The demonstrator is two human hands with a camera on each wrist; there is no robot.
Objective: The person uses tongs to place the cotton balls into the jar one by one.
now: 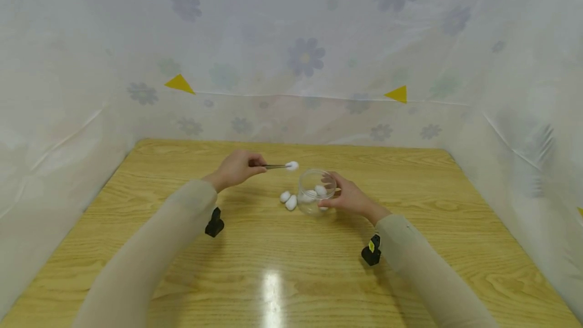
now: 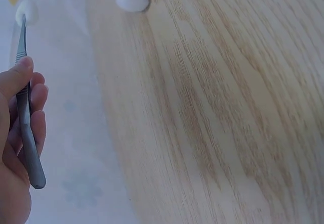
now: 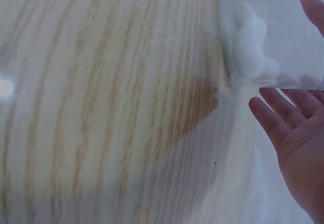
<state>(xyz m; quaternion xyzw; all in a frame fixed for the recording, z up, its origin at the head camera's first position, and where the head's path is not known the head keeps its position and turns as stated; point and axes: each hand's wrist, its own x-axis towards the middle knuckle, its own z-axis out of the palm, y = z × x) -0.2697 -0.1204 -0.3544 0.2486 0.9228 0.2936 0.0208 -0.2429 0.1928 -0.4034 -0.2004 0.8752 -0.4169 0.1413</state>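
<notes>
My left hand (image 1: pixel 239 167) pinches metal tweezers (image 2: pixel 31 148) between thumb and fingers. Their tips grip a white cotton ball (image 1: pixel 292 166), raised above the table to the upper left of a clear round jar (image 1: pixel 306 209). With thumb on the near side and fingers round the far side, my right hand (image 1: pixel 352 197) holds the jar. Several cotton balls (image 3: pixel 250 47) lie inside it, seen through the wall. On the table just left of the jar sit two loose cotton balls (image 1: pixel 291 202) side by side; in the left wrist view they are at the top edge.
The wood-grain table (image 1: pixel 273 247) reaches back to a pale flowered curtain (image 1: pixel 255 39), which also hangs along both sides. Yellow triangles (image 1: pixel 397 94) mark the back curtain. A small black camera (image 1: pixel 214 223) sits at each wrist.
</notes>
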